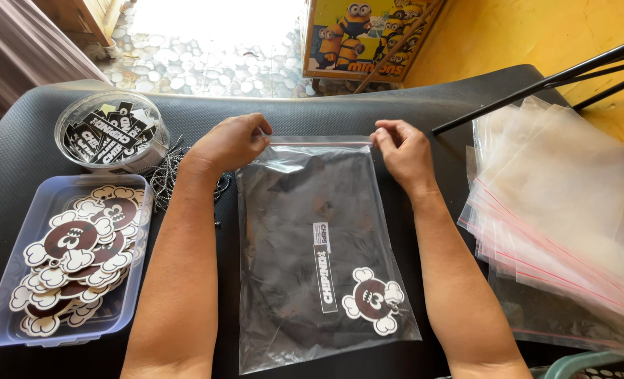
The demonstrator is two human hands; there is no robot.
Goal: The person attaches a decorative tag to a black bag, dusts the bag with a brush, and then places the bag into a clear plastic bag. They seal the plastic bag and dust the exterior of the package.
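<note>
1. Clear zip bag [322,253]: flat on black mat [38,133], centre of view, mouth turned away from the wearer; holds dark folded garment [291,231], long label strip [324,267] and round cartoon tag [373,300]
2. Left hand [231,142]: at top left corner of the bag; fingers curled and pinched on the seal strip, fingertips [261,133] on the bag's upper edge
3. Right hand [403,151]: at top right corner; thumb and fingers closed on the same seal strip, fingertips [380,135] meeting it from the right
4. Seal strip stretched straight between the two hands; rest of the bag lying below the fingers, between the forearms
5. Shallow plastic tray [17,309]: far left, filled with round cartoon tags like the bagged one
6. Round clear tub [112,133]: above the tray, full of black label strips
7. Ball chains [164,175]: heaped between the tub and the left wrist
8. Stack of empty zip bags [564,203]: to the right, well apart from the right hand, red lines along the edges
</note>
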